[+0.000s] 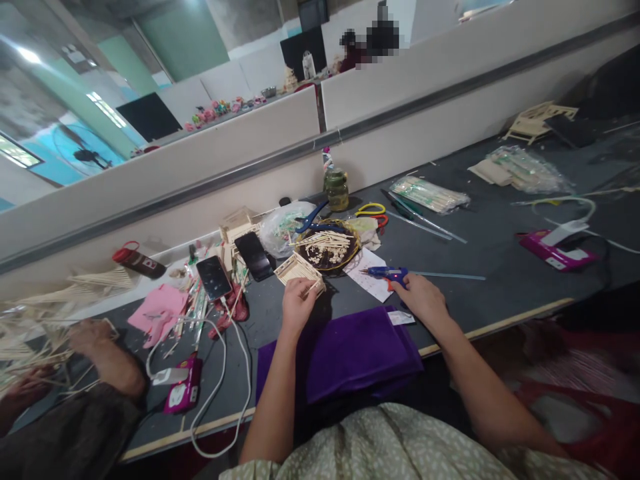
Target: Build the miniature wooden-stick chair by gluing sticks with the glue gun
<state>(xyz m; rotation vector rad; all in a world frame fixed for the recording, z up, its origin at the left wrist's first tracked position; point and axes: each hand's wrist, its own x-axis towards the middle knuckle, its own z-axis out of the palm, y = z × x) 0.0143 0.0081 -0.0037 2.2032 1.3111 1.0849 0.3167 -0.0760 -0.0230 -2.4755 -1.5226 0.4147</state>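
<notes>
My left hand [300,303] pinches the near edge of a small box made of wooden sticks [293,270], which rests on the dark table. The fingers hide part of its near side. In my right hand [420,297] is a blue glue gun [387,273], its nozzle pointing left over a sheet of white paper [367,283]. A long clear glue stick [457,276] sticks out of the gun's back. Just behind the box, a round basket [357,257] holds many short sticks. Folded purple cloth [350,360] lies below both hands.
Two phones [214,279], a plastic bag [275,227], scissors [371,210] and a glass jar [337,190] stand around. Purple power strips [185,387] trail white cables. A co-worker's hands [93,337] handle sticks at left. A low partition [260,177] runs behind.
</notes>
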